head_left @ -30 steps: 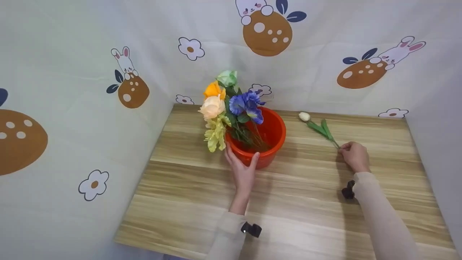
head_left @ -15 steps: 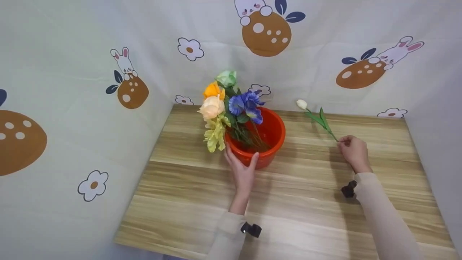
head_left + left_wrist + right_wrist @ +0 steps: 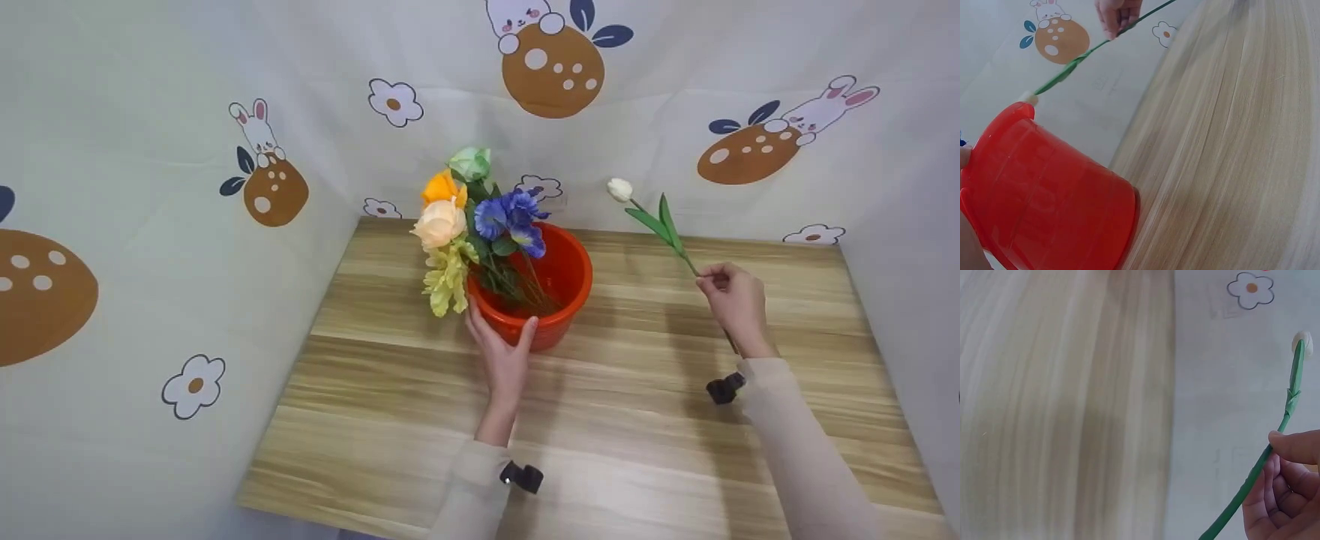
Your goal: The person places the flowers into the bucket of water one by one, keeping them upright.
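A red bucket point(image 3: 551, 331) stands on the table, holding several artificial flowers point(image 3: 441, 223) that lean to its left: green, orange, peach, yellow and blue-purple. My left hand point(image 3: 504, 364) holds the bucket low on its near left side, thumb at the front and fingers along the left. In the left wrist view only part of that hand shows beside the bucket point(image 3: 1061, 197). To the right, my right hand point(image 3: 739, 306) pinches the stem of a white tulip point(image 3: 667, 217) between thumb and fingertips. The bloom points up and left, raised off the table, and the stem's lower end runs beneath the hand.
The wood-grain table point(image 3: 360, 405) meets a white printed cloth backdrop point(image 3: 660, 112) at the back and on both sides. The yellow flower point(image 3: 448, 281) overhangs the bucket's left rim. Each sleeve carries a small black wrist mount point(image 3: 521, 476).
My right hand has lifted the white tulip off the table, bringing it up and slightly left. My left hand, the bucket and the flowers in it stay in place.
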The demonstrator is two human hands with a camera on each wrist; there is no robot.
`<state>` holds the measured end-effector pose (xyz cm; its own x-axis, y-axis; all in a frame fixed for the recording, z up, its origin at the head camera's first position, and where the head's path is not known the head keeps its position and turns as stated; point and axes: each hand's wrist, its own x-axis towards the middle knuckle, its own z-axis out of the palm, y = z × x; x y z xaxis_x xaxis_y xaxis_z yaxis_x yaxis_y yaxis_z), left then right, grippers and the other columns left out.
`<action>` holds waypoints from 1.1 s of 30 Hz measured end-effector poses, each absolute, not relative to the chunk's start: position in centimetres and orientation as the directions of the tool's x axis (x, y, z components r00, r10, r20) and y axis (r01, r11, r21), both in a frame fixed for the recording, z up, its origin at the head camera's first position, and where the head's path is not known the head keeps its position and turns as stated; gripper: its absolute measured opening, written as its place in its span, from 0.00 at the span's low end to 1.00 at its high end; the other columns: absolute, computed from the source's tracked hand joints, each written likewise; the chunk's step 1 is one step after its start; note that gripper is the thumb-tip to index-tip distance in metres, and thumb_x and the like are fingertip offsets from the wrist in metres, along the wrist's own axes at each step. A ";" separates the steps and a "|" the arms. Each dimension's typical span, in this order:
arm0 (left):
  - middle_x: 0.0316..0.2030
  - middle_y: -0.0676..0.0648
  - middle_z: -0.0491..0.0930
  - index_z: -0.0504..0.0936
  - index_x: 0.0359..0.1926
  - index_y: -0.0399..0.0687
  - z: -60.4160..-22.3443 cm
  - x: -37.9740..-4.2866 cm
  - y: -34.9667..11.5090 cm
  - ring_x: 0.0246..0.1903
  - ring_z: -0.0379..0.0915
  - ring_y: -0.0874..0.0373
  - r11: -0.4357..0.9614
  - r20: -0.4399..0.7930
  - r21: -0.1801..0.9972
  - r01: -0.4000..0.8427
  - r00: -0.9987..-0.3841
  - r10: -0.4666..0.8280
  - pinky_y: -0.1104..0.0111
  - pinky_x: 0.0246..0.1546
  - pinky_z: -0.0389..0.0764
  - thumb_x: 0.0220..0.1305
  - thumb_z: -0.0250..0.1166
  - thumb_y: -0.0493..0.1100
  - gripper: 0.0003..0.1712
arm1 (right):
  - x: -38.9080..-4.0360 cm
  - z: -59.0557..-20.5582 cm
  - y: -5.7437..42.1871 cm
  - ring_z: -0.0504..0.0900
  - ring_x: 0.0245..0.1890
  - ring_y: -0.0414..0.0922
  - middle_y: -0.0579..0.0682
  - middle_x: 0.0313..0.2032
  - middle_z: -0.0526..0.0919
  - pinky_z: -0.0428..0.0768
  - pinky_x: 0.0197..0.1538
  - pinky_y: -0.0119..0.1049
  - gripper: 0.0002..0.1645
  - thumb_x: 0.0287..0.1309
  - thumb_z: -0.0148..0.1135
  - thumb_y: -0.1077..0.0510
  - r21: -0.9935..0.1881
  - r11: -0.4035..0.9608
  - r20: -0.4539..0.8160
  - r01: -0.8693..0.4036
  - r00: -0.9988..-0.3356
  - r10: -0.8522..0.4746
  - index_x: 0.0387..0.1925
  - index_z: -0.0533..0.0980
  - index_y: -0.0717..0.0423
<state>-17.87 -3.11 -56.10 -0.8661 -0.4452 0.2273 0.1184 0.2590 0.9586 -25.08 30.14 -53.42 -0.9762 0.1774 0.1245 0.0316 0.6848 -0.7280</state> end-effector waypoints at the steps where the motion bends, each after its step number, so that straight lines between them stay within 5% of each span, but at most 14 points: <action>1: 0.75 0.35 0.49 0.47 0.77 0.38 -56.1 -17.9 -3.1 0.76 0.47 0.41 0.261 0.228 0.958 0.117 -0.865 -0.447 0.47 0.76 0.55 0.56 0.75 0.51 0.59 | -25.1 -53.2 29.9 0.72 0.28 0.23 0.64 0.39 0.86 0.70 0.30 0.14 0.12 0.67 0.61 0.59 -0.733 0.679 0.131 0.024 -0.976 0.176 0.43 0.81 0.66; 16: 0.75 0.34 0.50 0.48 0.77 0.37 -56.2 -17.8 -3.2 0.76 0.48 0.40 0.274 0.249 0.952 0.133 -0.859 -0.447 0.48 0.75 0.56 0.57 0.74 0.51 0.58 | -25.3 -48.6 24.7 0.75 0.30 0.25 0.57 0.36 0.85 0.72 0.36 0.13 0.10 0.64 0.64 0.60 -0.794 0.593 0.268 -0.135 -0.953 0.141 0.41 0.82 0.64; 33: 0.75 0.35 0.50 0.47 0.77 0.37 -56.1 -17.8 -3.1 0.76 0.48 0.41 0.283 0.250 0.950 0.130 -0.861 -0.443 0.48 0.76 0.55 0.57 0.75 0.49 0.59 | -26.3 -43.1 14.0 0.78 0.31 0.34 0.62 0.35 0.85 0.79 0.37 0.17 0.09 0.61 0.66 0.65 -0.836 0.388 0.414 -0.387 -0.910 -0.016 0.40 0.80 0.69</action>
